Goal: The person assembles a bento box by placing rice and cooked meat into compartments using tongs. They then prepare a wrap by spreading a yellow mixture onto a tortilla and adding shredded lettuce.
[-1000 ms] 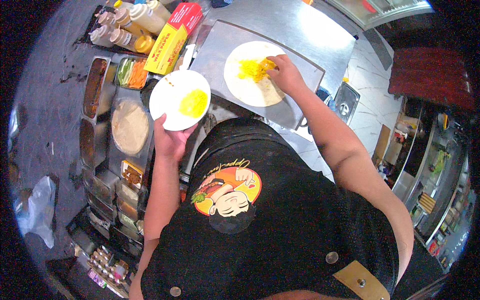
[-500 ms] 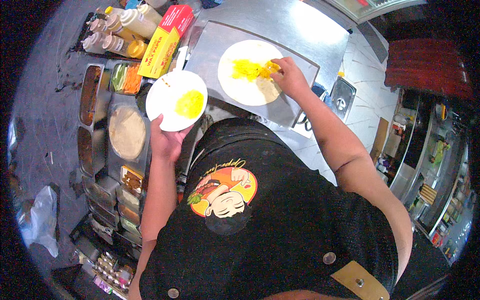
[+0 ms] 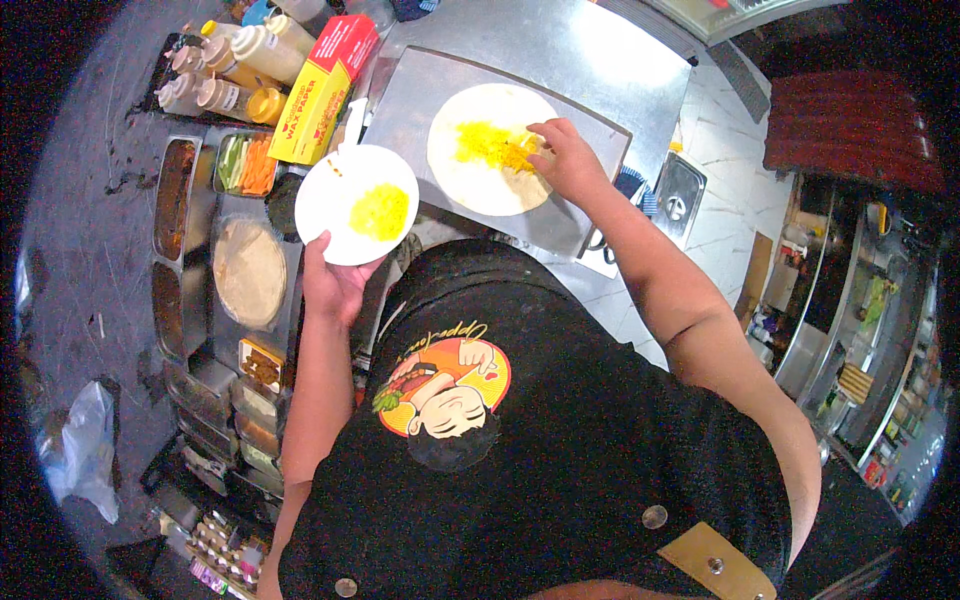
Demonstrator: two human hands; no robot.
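My left hand (image 3: 340, 280) grips the lower edge of a white plate (image 3: 325, 215), thumb on top and fingers beneath. Yellow rice (image 3: 380, 211) lies in a heap on the plate's right side. To the right, a round flatbread (image 3: 470, 190) lies flat on a grey board (image 3: 405, 120). More yellow rice (image 3: 490, 146) is spread over its middle. My right hand (image 3: 568, 160) is over the flatbread's right part, fingertips at the edge of that rice. Its thumb and fingers are apart, with no clump visible between them.
A red and yellow wax paper box (image 3: 325, 88) lies beside several squeeze bottles (image 3: 270, 52). Cut vegetables fill a metal container (image 3: 245, 163). Below it, more flatbreads (image 3: 249, 272) sit on a tray, near several metal food pans (image 3: 180, 310). A metal pan (image 3: 680, 200) stands right of the board.
The yellow clump that was at my right fingertips now lies loose on the flatbread. My right fingers have spread. My left hand still holds the plate, and the view has shifted slightly.
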